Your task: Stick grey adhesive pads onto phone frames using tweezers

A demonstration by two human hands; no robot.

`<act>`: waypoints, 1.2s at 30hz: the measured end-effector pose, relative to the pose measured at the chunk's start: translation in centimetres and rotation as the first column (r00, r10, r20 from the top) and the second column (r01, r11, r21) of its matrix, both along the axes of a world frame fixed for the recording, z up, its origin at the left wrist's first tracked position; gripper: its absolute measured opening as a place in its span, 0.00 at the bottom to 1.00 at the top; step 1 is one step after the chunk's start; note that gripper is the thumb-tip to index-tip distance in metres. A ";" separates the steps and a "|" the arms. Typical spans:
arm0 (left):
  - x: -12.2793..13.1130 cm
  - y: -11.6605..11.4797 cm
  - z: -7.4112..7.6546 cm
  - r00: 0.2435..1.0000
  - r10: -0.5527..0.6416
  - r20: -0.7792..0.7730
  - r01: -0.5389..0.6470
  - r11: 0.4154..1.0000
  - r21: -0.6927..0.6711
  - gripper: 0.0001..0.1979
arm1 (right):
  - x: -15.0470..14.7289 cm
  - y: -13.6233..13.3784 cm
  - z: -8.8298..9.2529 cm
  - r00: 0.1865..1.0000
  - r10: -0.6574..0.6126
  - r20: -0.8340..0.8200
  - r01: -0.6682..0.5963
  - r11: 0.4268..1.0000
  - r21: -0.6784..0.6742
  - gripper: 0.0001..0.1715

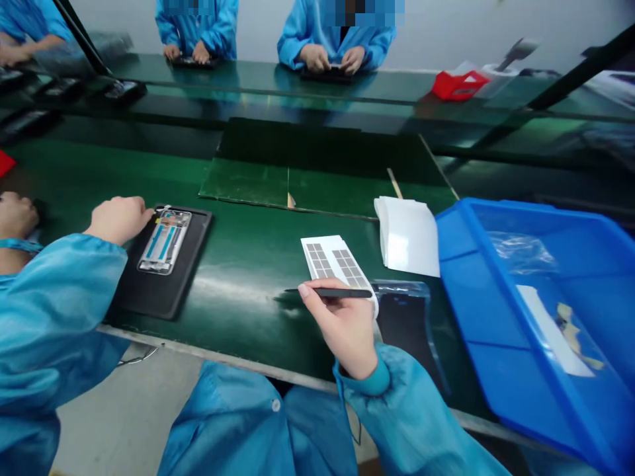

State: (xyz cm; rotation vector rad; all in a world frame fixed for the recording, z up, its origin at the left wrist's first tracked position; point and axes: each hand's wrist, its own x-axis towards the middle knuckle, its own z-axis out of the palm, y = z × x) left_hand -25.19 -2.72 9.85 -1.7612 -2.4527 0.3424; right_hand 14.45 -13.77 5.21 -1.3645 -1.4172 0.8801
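Observation:
My left hand (119, 221) is closed at the far left corner of a black tray (163, 301), its fingers curled and partly hidden. An opened phone (165, 242) with its inner parts showing lies on this tray. Between the thumb and fingers of my right hand (347, 324) is a pair of black tweezers (342, 293), tips pointing left. Just beyond that hand lies a white sheet of grey square stickers (321, 260), partly covered by it. A dark flat panel in clear film (404, 324) rests to the right of my hand.
A stack of white sheets (409, 235) lies beside a large blue bin (471, 297) holding plastic film and scraps. A green board (317, 178) stands behind. Co-workers' hands (315, 58) work across the bench; another person's hand (14, 215) is at far left.

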 end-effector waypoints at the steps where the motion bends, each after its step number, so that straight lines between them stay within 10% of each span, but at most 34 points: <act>1: 0.1 0.2 0.7 0.999 0.042 -0.003 -0.041 0.994 0.097 0.19 | -0.1 0.1 -0.3 1.000 0.024 -0.012 -0.024 1.000 0.002 0.10; 5: 7.4 -0.1 1.2 0.954 -0.153 0.257 0.076 0.954 0.289 0.16 | -1.6 1.5 -1.6 0.971 0.230 -0.065 -0.232 0.972 -0.039 0.15; 9: 18.1 1.2 -2.6 0.797 -0.398 0.455 0.287 0.911 0.295 0.11 | -3.4 3.7 -2.7 0.911 0.411 -0.027 -0.410 0.911 0.050 0.21; 13: 23.5 3.8 -6.4 0.695 -0.472 0.542 0.302 0.876 0.376 0.14 | -4.2 4.9 -3.3 0.889 0.428 0.162 -0.452 0.876 0.169 0.23; 19: 23.6 5.1 -8.6 0.597 -0.520 0.610 0.300 0.851 0.432 0.19 | -4.4 5.1 -4.2 0.865 0.456 0.211 -0.486 0.866 0.117 0.22; 36: 23.4 5.1 -8.7 0.571 -0.570 0.591 0.384 0.822 0.421 0.17 | -4.6 5.0 -4.5 0.893 0.285 0.348 -0.364 0.912 0.188 0.17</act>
